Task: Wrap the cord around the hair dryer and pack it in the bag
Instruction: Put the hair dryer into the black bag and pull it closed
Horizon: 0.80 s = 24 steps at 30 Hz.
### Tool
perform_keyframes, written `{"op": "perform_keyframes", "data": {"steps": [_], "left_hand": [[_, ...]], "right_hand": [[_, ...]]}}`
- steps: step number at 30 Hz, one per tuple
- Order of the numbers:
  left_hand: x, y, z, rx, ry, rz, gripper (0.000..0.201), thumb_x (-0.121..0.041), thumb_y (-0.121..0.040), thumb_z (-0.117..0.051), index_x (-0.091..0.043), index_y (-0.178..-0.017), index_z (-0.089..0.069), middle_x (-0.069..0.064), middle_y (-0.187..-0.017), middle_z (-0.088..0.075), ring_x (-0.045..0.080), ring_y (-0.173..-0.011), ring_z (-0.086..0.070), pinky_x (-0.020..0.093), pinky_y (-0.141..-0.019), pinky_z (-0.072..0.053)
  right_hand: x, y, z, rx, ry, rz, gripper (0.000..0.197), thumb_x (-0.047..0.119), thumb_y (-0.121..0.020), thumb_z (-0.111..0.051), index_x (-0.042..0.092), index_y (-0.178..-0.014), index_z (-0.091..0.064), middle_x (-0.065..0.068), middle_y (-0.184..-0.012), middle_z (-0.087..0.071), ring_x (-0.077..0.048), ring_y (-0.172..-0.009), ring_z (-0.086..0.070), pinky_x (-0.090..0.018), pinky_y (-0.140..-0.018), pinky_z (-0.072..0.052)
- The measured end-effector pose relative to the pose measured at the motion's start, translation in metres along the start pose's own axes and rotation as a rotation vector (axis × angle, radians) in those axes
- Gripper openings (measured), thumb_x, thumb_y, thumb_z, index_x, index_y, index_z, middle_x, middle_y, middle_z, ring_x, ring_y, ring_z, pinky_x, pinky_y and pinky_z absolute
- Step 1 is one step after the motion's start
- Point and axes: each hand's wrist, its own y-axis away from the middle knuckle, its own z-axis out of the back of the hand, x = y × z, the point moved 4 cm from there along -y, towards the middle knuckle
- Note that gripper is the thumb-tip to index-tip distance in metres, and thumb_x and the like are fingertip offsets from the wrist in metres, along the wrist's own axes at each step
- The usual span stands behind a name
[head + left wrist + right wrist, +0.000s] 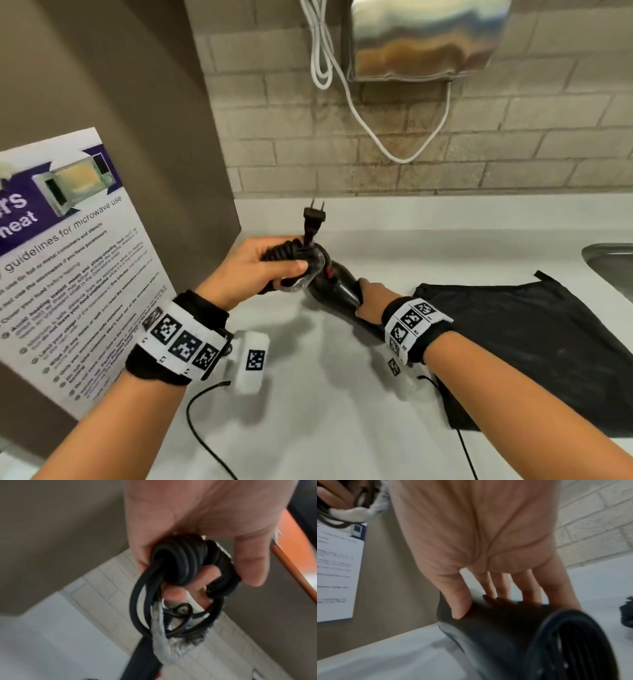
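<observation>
I hold a black hair dryer (337, 287) above the white counter (342, 394). My left hand (263, 265) grips its handle, which has the black cord (286, 251) wound round it; the coils (181, 559) show between my fingers and thumb in the left wrist view. The plug (314, 214) sticks up beyond my fingers. My right hand (368, 296) holds the dryer's barrel (496, 626), thumb on one side and fingers on the other. A flat black bag (520, 339) lies on the counter just right of my right wrist.
A poster of microwave guidelines (68, 260) leans on the brown wall at the left. A steel wall unit (424, 37) with a looping white cable (376, 137) hangs on the brick wall. A sink's rim (606, 263) shows at the far right.
</observation>
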Motion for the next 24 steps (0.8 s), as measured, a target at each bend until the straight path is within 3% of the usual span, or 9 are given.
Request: {"op": "perform_keyframes", "data": {"steps": [2,3,7,9,13,18,20,22,24], "left_hand": [[0.015,0.008,0.001,0.099,-0.238,-0.007,0.037,-0.027,-0.066,-0.075,-0.022,-0.103,-0.070,0.006,-0.082,-0.072,0.015,-0.072,-0.064,0.028,-0.073,-0.051],[0.025,0.011,0.002,0.126,-0.411,0.012,0.041,-0.032,-0.063,-0.076,-0.030,-0.104,-0.069,0.004,-0.088,-0.073,0.016,-0.078,-0.066,0.031,-0.079,-0.051],[0.065,0.016,0.002,0.232,-0.932,0.104,0.046,-0.031,-0.066,-0.074,-0.045,-0.109,-0.063,-0.009,-0.081,-0.067,0.012,-0.079,-0.062,0.028,-0.075,-0.050],[0.086,0.014,0.005,0.300,-1.081,0.160,0.042,-0.033,-0.069,-0.069,-0.044,-0.109,-0.062,-0.006,-0.089,-0.069,0.016,-0.084,-0.062,0.030,-0.074,-0.050],[0.116,0.006,0.007,0.371,-1.303,0.160,0.027,-0.029,-0.082,-0.052,-0.028,-0.107,-0.061,0.002,-0.102,-0.066,0.026,-0.096,-0.061,0.035,-0.079,-0.049],[0.142,0.001,0.020,0.413,-1.276,0.268,0.055,-0.034,-0.080,-0.062,-0.032,-0.132,-0.043,-0.001,-0.121,-0.057,0.023,-0.116,-0.051,0.036,-0.095,-0.042],[0.147,0.005,0.023,0.450,-1.232,0.338,0.062,-0.031,-0.084,-0.057,-0.038,-0.139,-0.031,-0.006,-0.135,-0.048,0.020,-0.128,-0.041,0.045,-0.106,-0.028],[0.149,0.010,0.027,0.459,-1.156,0.424,0.059,-0.029,-0.086,-0.053,-0.043,-0.138,-0.031,-0.010,-0.138,-0.045,0.018,-0.131,-0.038,0.054,-0.110,-0.017],[0.151,0.012,0.033,0.425,-1.121,0.414,0.047,-0.028,-0.083,-0.059,-0.040,-0.127,-0.049,-0.005,-0.125,-0.057,0.020,-0.118,-0.051,0.041,-0.105,-0.033]], "right_hand": [[-0.005,-0.007,0.004,-0.062,0.019,-0.024,0.054,0.013,-0.084,-0.051,0.011,-0.134,-0.030,-0.017,-0.113,-0.059,-0.034,-0.099,-0.059,-0.038,-0.081,-0.049],[-0.008,-0.010,0.006,-0.080,0.046,-0.040,0.059,0.013,-0.085,-0.051,0.013,-0.138,-0.024,-0.017,-0.114,-0.059,-0.035,-0.100,-0.059,-0.039,-0.082,-0.049],[-0.015,-0.020,0.007,-0.133,0.140,-0.096,0.071,0.017,-0.085,-0.053,0.024,-0.142,-0.013,-0.017,-0.116,-0.055,-0.038,-0.105,-0.055,-0.045,-0.089,-0.047],[-0.014,-0.022,0.004,-0.163,0.152,-0.126,0.069,0.017,-0.085,-0.054,0.026,-0.140,-0.015,-0.017,-0.119,-0.048,-0.039,-0.107,-0.052,-0.048,-0.090,-0.046],[-0.010,-0.025,0.003,-0.185,0.129,-0.140,0.062,0.012,-0.086,-0.054,0.020,-0.137,-0.020,-0.018,-0.124,-0.036,-0.041,-0.098,-0.057,-0.040,-0.073,-0.043],[-0.010,-0.026,0.003,-0.140,0.103,-0.079,0.076,0.019,-0.078,-0.066,0.022,-0.137,-0.018,-0.015,-0.122,-0.037,-0.041,-0.096,-0.058,-0.042,-0.074,-0.046],[-0.011,-0.026,0.003,-0.117,0.115,-0.057,0.078,0.015,-0.079,-0.060,0.025,-0.141,-0.014,-0.015,-0.123,-0.035,-0.039,-0.096,-0.057,-0.041,-0.073,-0.047],[-0.010,-0.027,0.002,-0.111,0.133,-0.050,0.079,0.014,-0.081,-0.056,0.028,-0.143,-0.009,-0.015,-0.124,-0.035,-0.039,-0.098,-0.057,-0.042,-0.078,-0.049],[-0.010,-0.028,0.003,-0.110,0.144,-0.050,0.080,0.012,-0.083,-0.054,0.028,-0.145,-0.007,-0.016,-0.126,-0.036,-0.040,-0.100,-0.056,-0.043,-0.082,-0.049]]}}
